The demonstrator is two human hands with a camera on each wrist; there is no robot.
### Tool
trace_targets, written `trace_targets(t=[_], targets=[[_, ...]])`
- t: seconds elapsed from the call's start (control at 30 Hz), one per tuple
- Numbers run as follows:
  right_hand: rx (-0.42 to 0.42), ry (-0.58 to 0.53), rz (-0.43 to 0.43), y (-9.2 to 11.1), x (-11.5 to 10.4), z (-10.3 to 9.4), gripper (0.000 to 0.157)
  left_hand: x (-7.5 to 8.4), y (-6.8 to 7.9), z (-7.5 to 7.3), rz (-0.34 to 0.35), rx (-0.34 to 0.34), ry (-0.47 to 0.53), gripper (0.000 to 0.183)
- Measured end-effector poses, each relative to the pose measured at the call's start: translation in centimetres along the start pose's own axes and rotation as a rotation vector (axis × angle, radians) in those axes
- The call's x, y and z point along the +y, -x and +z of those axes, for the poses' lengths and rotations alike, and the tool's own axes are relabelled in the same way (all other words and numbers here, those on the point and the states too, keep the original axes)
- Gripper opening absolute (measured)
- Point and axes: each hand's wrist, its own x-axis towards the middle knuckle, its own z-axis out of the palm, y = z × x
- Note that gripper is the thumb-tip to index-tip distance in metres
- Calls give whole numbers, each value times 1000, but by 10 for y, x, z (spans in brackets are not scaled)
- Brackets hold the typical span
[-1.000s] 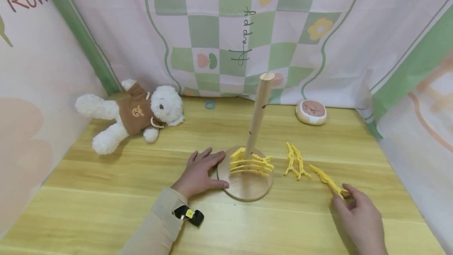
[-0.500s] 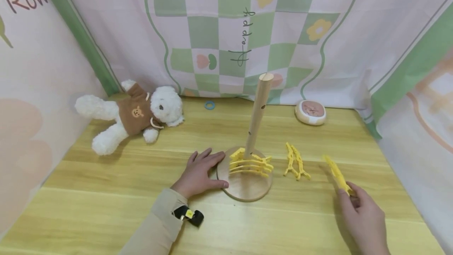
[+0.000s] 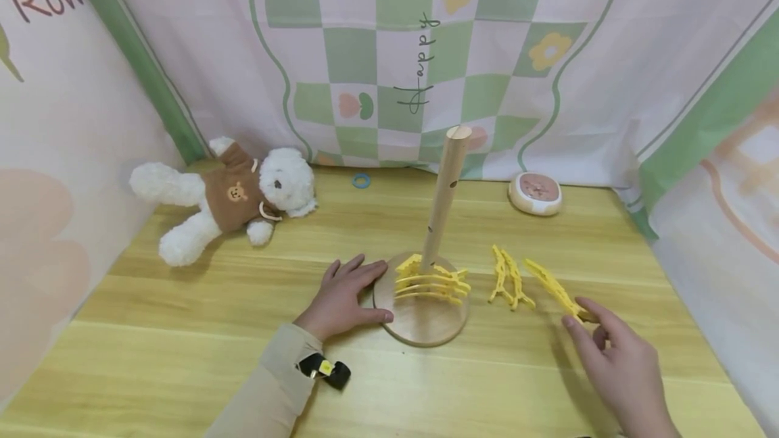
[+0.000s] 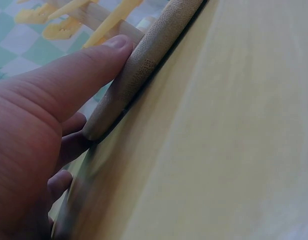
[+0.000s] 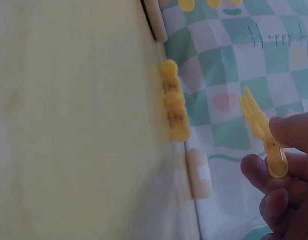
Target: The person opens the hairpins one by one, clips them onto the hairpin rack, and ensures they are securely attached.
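Observation:
My right hand [image 3: 621, 360] pinches one end of a slim yellow branch-shaped plastic piece [image 3: 550, 286] between thumb and fingers. In the right wrist view, this piece [image 5: 261, 125] shows a pointed, split tip and a rounded end. My left hand [image 3: 343, 299] rests at the left rim of a round wooden base [image 3: 420, 330], fingers spread and fairly straight. Its thumb lies against the rim in the left wrist view. A wooden post [image 3: 444, 198] with small holes rises from the base. Several similar yellow pieces [image 3: 429, 282] sit around the post's foot.
Two more yellow pieces [image 3: 510, 277] lie on the table [image 3: 182, 343] right of the base. Farther back are a round pink-and-white device [image 3: 535, 192], a blue ring [image 3: 361, 180] and a plush toy [image 3: 234, 191] in brown clothing. A checked curtain [image 3: 347, 53] hangs behind.
The yellow piece in my right hand swung up and right, then tilted back left, its far tip now near the two loose pieces. My left hand and the base stayed put.

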Motion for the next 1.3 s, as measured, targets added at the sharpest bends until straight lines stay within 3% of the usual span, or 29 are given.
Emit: trace_targets(t=[0.4,0.73,1.3], targets=[[-24,-60,-228,-18,-35,-3,31,-1,0,1,12,9,-3,92],[-36,-24,-372,-29,-50,-1,38,-2,0,1,11,6,0,92],[-105,-10,-485,-49,-74,8,35,-2,0,0,14,15,-9,92]])
